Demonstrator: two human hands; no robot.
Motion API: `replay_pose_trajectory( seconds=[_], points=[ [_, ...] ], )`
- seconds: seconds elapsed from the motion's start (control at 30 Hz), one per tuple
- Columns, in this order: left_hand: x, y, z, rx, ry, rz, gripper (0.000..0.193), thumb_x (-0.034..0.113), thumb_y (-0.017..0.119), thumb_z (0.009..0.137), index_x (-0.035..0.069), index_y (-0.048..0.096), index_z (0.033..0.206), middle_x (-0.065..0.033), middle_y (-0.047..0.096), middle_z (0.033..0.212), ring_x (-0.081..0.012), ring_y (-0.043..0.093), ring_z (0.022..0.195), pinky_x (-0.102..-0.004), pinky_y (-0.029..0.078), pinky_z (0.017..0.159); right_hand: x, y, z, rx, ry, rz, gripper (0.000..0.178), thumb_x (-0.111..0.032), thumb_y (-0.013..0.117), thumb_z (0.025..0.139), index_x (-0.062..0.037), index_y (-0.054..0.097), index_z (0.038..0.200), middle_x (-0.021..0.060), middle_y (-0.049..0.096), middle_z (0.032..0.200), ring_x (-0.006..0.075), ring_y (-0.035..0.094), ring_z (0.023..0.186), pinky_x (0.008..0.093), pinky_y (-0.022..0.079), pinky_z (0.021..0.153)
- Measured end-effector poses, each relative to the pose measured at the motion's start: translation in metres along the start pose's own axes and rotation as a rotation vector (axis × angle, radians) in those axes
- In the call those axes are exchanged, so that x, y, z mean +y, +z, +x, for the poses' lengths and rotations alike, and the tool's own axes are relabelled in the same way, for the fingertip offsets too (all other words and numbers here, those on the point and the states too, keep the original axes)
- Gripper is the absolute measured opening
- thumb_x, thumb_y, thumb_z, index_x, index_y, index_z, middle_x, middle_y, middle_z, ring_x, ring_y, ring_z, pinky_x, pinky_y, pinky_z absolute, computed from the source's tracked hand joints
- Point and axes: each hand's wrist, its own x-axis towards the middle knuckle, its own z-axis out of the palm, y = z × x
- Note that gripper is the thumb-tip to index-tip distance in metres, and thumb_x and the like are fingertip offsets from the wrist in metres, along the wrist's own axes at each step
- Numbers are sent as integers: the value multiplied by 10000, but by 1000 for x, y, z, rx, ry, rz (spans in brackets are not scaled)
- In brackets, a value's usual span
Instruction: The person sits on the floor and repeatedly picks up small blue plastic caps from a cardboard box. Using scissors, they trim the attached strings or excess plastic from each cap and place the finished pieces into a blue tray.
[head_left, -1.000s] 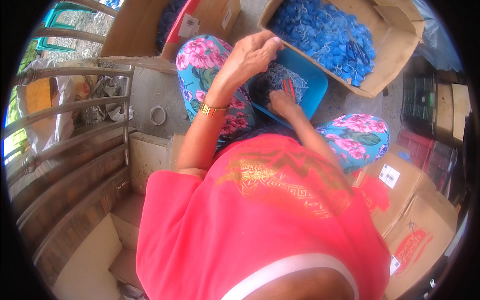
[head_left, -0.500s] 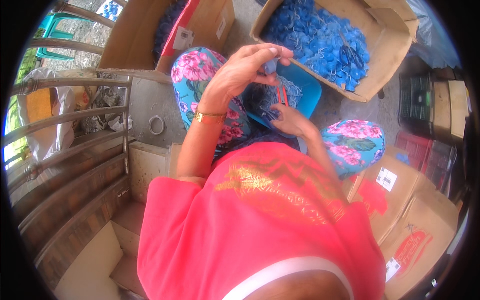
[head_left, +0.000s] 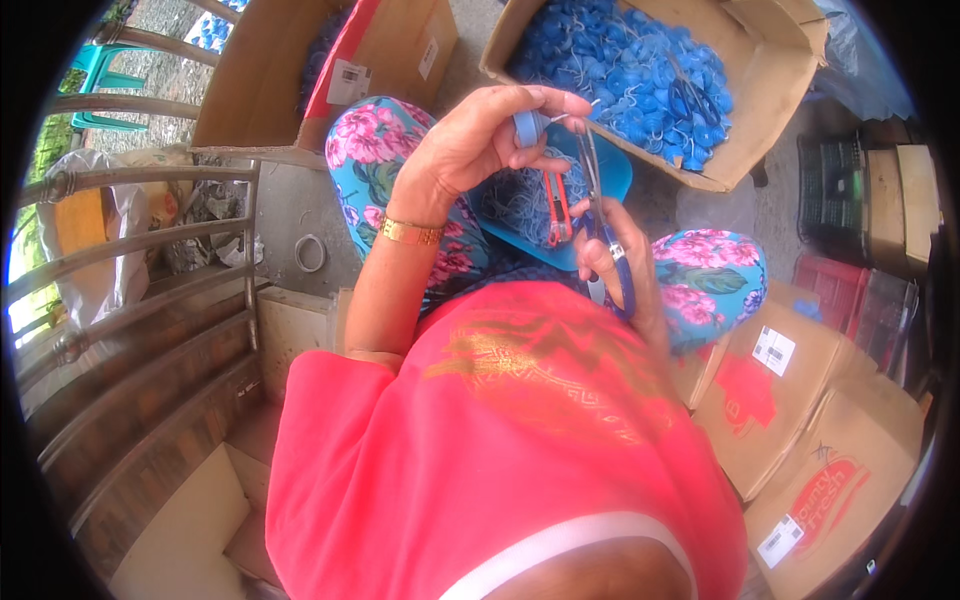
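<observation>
Between the fingers of my left hand (head_left: 455, 145) is a small blue round piece (head_left: 527, 129) with a whitish string sticking out of it. My right hand (head_left: 637, 245) grips scissors (head_left: 622, 268) with dark blue handles. Their blades point up, with the tips close to the string and my left fingertips. Under both hands, between my legs, stands a blue basin (head_left: 619, 182) holding tangled pale strings (head_left: 508, 208). A red cutter (head_left: 556, 208) shows over the strings, beside my right fingers; I cannot tell whether they touch it.
Ahead, an open cardboard box (head_left: 760, 125) holds many blue pieces (head_left: 610, 75) and another pair of scissors (head_left: 693, 98). Another carton (head_left: 400, 60) stands at the far left. A barred wooden frame (head_left: 150, 175) runs along my left. Cartons (head_left: 790, 400) and crates (head_left: 832, 290) are on my right.
My right hand has brought the scissors up out of the basin, blades now upright near my left fingers. My left hand has turned, showing more of the blue piece and its string.
</observation>
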Motion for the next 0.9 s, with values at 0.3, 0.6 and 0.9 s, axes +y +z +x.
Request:
replay_pose_trajectory(
  seconds=[0.3,0.6,0.9],
  points=[
    [-15,5,1,-67,-57,-136,432,231,481,931,-103,554,1195,-195,638,1078,-89,413,508,-412,565,800,-2,3,-1,91,42,-52,445,-430,700,835,-56,585,1049,-5,507,604,70,436,468,242,360,444],
    [-19,12,1,2,-111,144,539,346,524,915,-84,537,1240,-153,636,1052,-68,394,492,-392,565,814,6,6,-4,162,87,-78,289,-310,705,852,-68,609,977,-28,461,535,50,404,453,245,336,424],
    [-36,7,-12,207,-375,1456,409,258,572,880,-4,538,1192,-242,635,767,-281,678,702,-385,524,596,0,2,-6,157,154,69,339,-369,670,874,-49,611,970,-17,505,563,48,456,444,219,367,399]
  ],
)
